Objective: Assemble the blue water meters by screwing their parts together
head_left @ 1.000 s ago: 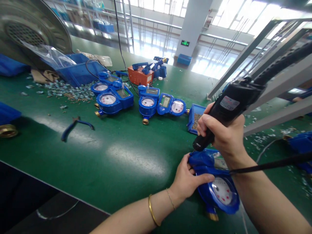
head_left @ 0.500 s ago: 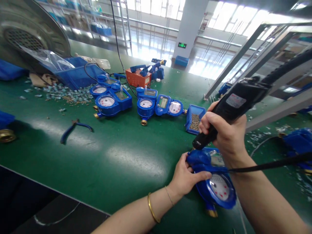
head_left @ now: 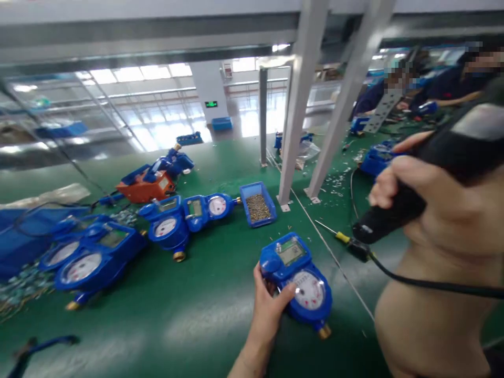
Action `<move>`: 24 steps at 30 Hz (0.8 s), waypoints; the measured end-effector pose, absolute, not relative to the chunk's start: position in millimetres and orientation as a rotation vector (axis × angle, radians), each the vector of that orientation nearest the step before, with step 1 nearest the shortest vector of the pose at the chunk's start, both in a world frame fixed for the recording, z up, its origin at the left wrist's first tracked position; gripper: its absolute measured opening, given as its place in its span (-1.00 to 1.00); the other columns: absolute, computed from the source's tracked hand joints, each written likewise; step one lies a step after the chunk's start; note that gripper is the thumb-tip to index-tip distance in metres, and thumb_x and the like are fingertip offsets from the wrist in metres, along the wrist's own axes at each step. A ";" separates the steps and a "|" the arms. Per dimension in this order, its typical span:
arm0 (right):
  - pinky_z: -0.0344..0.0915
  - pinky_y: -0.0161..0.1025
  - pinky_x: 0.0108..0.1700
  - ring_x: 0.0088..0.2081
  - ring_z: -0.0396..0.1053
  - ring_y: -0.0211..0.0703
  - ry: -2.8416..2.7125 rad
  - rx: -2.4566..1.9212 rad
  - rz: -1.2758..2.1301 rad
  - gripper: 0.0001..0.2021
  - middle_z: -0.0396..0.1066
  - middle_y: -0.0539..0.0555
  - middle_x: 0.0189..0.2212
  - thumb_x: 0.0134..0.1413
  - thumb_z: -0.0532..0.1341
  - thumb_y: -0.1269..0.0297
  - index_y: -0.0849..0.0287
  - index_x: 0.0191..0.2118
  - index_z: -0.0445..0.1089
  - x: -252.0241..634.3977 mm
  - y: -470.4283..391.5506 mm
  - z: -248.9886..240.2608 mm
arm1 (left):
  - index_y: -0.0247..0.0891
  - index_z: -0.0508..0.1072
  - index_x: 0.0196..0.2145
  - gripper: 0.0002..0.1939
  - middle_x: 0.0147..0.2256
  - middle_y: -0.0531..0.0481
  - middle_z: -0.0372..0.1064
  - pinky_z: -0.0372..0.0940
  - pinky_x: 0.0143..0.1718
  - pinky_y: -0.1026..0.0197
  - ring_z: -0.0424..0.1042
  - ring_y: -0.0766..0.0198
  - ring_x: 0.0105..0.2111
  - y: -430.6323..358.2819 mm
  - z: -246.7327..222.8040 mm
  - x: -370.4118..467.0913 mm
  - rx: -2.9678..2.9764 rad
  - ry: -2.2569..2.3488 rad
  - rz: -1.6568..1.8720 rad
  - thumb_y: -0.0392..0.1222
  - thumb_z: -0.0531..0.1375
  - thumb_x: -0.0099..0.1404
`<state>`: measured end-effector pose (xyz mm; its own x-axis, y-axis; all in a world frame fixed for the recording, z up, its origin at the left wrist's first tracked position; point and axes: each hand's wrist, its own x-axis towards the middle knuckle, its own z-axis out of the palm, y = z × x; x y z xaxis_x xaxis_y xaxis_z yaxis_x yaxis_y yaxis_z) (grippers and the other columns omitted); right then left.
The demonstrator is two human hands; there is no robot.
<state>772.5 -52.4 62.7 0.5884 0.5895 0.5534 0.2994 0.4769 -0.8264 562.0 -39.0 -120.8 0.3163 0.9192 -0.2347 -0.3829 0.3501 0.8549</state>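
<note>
My left hand (head_left: 268,307) grips the left side of a blue water meter (head_left: 289,252), its thumb on the round white dial's edge. This meter lies on the green table with a small display at its far end and a brass fitting at the near end. My right hand (head_left: 437,197) is wrapped around a black electric screwdriver (head_left: 394,207), held up to the right of the meter and apart from it. The screwdriver's tip is too blurred to make out. A small blue tray (head_left: 271,216) of little brass-coloured screws stands beyond the meter.
More blue water meters (head_left: 167,228) lie to the left. An orange box (head_left: 147,189) sits behind them. Grey metal posts (head_left: 293,131) rise from the table. A yellow-handled screwdriver (head_left: 342,237) lies right of the meter; pliers (head_left: 43,344) lie front left. Co-workers (head_left: 452,79) are at back right.
The electric screwdriver has lifted off the meter and moved right with my right hand. The meter has turned slightly, my left hand still on it. My view has swung right.
</note>
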 end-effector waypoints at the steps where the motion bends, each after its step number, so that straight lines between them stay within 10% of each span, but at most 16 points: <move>1: 0.19 -0.20 -0.56 -0.63 0.25 -0.22 -0.935 -1.095 0.189 -0.85 0.26 -0.06 -0.61 0.04 0.39 0.25 0.07 -0.30 0.42 769.0 -50.1 58.6 | -0.27 0.25 0.13 -0.10 0.04 -0.29 0.40 0.29 0.14 -0.04 0.42 -0.12 0.05 -36.7 -118.5 561.8 0.795 0.848 0.976 0.00 0.53 -0.09; 24: 0.33 -0.33 -0.41 -0.46 0.33 -0.31 -0.893 -0.898 0.602 -0.76 0.38 -0.09 -0.49 -0.14 0.41 0.31 0.16 -0.37 0.34 762.7 27.2 5.5 | -0.26 0.50 -0.04 -0.29 -0.21 -0.17 0.53 0.44 -0.01 -0.06 0.48 -0.21 -0.05 -17.0 -116.6 557.2 0.805 1.003 0.929 0.11 0.49 -0.12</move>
<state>762.7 27.2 5.5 0.5090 0.7626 0.3993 -0.0833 0.5053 -0.8589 557.2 -17.0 -116.6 0.2457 0.9115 -0.3298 -0.2598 0.3897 0.8835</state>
